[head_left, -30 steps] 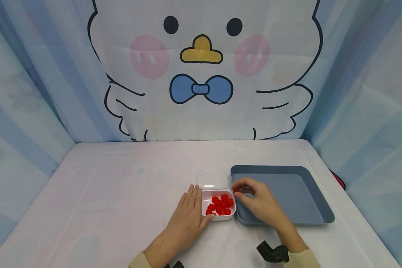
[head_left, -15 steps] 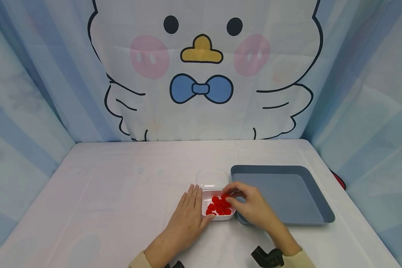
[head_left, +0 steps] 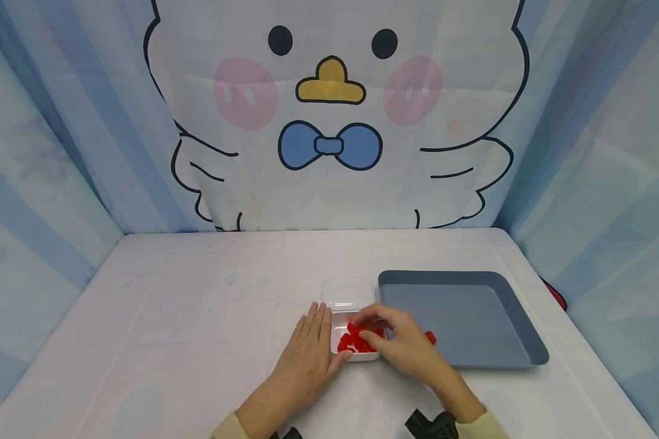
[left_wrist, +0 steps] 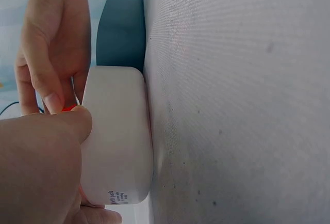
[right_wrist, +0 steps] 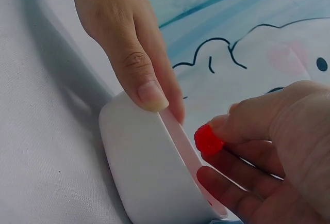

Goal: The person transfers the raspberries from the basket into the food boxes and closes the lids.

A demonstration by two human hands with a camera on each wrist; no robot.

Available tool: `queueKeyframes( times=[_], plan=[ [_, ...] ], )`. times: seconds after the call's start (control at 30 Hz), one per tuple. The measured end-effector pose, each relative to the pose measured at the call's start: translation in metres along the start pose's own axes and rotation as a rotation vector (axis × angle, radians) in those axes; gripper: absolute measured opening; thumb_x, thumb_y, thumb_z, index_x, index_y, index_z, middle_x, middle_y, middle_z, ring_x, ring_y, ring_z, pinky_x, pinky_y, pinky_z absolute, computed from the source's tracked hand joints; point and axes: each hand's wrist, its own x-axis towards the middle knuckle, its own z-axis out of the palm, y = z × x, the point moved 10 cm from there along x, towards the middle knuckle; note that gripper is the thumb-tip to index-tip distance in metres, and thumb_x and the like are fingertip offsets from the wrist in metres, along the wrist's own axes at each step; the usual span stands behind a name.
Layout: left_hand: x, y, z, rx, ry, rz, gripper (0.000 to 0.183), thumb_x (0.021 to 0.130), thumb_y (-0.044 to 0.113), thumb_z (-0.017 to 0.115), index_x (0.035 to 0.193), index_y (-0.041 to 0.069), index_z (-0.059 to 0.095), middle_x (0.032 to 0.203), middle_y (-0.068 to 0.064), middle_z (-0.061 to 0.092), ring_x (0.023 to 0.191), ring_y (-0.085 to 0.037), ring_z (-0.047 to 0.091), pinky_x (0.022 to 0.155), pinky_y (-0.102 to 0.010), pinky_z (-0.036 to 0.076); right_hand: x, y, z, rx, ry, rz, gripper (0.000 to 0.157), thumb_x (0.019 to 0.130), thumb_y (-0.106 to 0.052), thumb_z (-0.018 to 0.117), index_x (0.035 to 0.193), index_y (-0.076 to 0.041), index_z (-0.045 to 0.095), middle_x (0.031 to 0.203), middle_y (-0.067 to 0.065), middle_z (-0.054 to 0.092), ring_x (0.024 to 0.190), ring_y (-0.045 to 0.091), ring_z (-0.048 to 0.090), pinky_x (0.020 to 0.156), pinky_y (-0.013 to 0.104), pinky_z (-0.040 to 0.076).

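Observation:
A small white box point(head_left: 366, 357) holds several bumpy red raspberries point(head_left: 343, 341). My left hand point(head_left: 302, 356) lies with straight fingers along the box's left side, its thumb resting on the near rim. Over the box's right half is my right hand point(head_left: 403, 341), which hides some of the fruit. In the right wrist view it pinches one raspberry point(right_wrist: 208, 140) between thumb and fingertips, just above the rim. Another raspberry point(head_left: 431, 337) shows in the blue-grey tray point(head_left: 472, 305), beside the right wrist. The left wrist view shows the box's outer wall point(left_wrist: 116, 136) with the left thumb at its edge.
The box's clear lid point(head_left: 347, 294) is folded back behind it. Right of the box stands the shallow tray, its left edge close against it. A white cloth point(head_left: 198, 317) covers the table, and printed curtains point(head_left: 329, 195) close off the back and sides.
My right hand has moved left from the tray's edge to over the box's middle. A raspberry in the tray has come into sight beside the wrist. My left hand has stayed still.

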Motion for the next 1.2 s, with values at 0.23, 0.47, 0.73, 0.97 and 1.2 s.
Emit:
queueKeyframes(
  times=[0.23,0.47,0.73,0.97,1.2],
  plan=[
    [0.0,0.0,0.0,-0.001,0.004,0.0,0.08,0.1,0.053,0.046,0.151,-0.006,0.03,0.158,-0.02,0.035,0.151,-0.036,0.025,0.122,-0.05,0.027,0.0,0.004,0.002,0.022,-0.02,0.027,0.027,0.09,-0.002,0.069,0.114,-0.014,0.068,0.11,-0.001,0.071,0.093,0.015,0.068,0.083,0.024,0.058],
    [0.0,0.001,-0.001,-0.002,0.007,0.001,0.08,0.099,0.053,0.048,0.15,-0.006,0.031,0.156,-0.021,0.037,0.15,-0.037,0.026,0.121,-0.05,0.028,-0.001,0.005,-0.003,0.012,0.007,0.029,0.025,0.09,-0.003,0.069,0.113,-0.013,0.069,0.108,-0.002,0.071,0.094,0.012,0.067,0.082,0.028,0.059],
    [0.001,-0.001,0.001,-0.01,-0.015,-0.012,0.082,0.098,0.054,0.048,0.152,-0.005,0.029,0.158,-0.02,0.035,0.151,-0.036,0.024,0.121,-0.05,0.027,-0.001,0.009,-0.012,0.014,0.036,0.044,0.024,0.09,-0.001,0.067,0.111,-0.013,0.069,0.105,0.0,0.072,0.091,0.01,0.067,0.085,0.029,0.059],
    [0.001,-0.002,0.002,-0.022,-0.022,-0.018,0.082,0.098,0.055,0.047,0.152,-0.004,0.028,0.159,-0.02,0.033,0.151,-0.036,0.023,0.122,-0.05,0.027,-0.001,0.012,-0.022,0.031,0.04,0.05,0.024,0.09,-0.002,0.068,0.113,-0.009,0.067,0.107,0.003,0.072,0.095,0.011,0.067,0.089,0.029,0.058],
    [0.001,-0.003,0.003,-0.038,-0.041,-0.032,0.084,0.097,0.055,0.05,0.153,-0.002,0.027,0.16,-0.019,0.032,0.152,-0.035,0.023,0.122,-0.05,0.027,-0.004,0.02,-0.038,0.054,0.041,0.068,0.025,0.09,0.0,0.067,0.114,-0.007,0.066,0.108,0.001,0.07,0.096,0.013,0.067,0.09,0.026,0.057]
  ],
)
